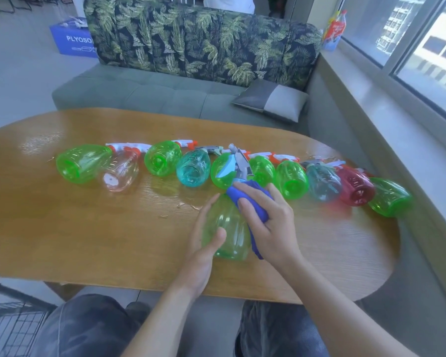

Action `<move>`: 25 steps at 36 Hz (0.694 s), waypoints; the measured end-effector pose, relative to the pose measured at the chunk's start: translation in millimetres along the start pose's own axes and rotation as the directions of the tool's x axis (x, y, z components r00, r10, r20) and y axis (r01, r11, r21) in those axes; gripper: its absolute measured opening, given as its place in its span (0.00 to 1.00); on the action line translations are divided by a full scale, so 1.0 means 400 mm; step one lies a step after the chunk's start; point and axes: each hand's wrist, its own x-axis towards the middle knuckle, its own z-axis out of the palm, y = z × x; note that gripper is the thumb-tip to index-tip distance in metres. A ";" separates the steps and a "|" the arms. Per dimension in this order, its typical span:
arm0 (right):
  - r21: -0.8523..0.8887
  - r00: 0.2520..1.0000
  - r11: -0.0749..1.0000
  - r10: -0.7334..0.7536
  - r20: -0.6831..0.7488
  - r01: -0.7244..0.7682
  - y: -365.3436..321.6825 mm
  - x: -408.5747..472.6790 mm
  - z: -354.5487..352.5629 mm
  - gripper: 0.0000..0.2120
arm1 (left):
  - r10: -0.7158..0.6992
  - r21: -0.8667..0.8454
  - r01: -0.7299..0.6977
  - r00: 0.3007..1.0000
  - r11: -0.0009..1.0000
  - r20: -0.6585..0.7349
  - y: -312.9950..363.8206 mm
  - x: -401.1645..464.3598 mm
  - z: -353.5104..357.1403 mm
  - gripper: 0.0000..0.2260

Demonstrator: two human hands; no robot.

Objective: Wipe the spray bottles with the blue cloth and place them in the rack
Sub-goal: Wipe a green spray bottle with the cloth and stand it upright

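Green spray bottle point(225, 229) stands upright on the desk point(88, 228), just in front of the row of lying bottles point(193, 168). Your left hand point(204, 243) curls round its side; your right hand point(265, 225) clutches the blue cloth point(245, 199), pressed against the bottle's shoulder.

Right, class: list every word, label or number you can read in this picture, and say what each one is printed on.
"PLYOSO", cut off by the sofa: white letters on the blue box on the floor.
Red and blue package on the windowsill: print too blurred to read.
Spray bottles on the table: no readable text.
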 end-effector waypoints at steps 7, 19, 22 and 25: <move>0.199 0.983 0.970 0.161 -0.092 -0.140 -0.003 0.012 -0.024 0.12 | -0.025 0.001 0.025 1.000 1.000 0.012 -0.010 0.011 0.006 0.34; -0.069 0.996 0.993 0.093 0.001 -0.093 0.019 -0.021 0.023 0.16 | -0.006 0.085 0.010 0.999 0.996 -0.053 -0.032 0.021 0.001 0.23; -0.121 1.000 0.993 0.013 0.027 -0.010 0.019 -0.033 0.022 0.17 | 0.008 0.127 0.002 0.997 0.992 -0.075 -0.028 0.018 0.002 0.22; -0.152 0.989 0.978 -0.133 0.056 0.140 0.022 -0.058 0.007 0.16 | 0.008 0.114 0.001 0.997 0.993 -0.079 -0.026 0.015 0.003 0.21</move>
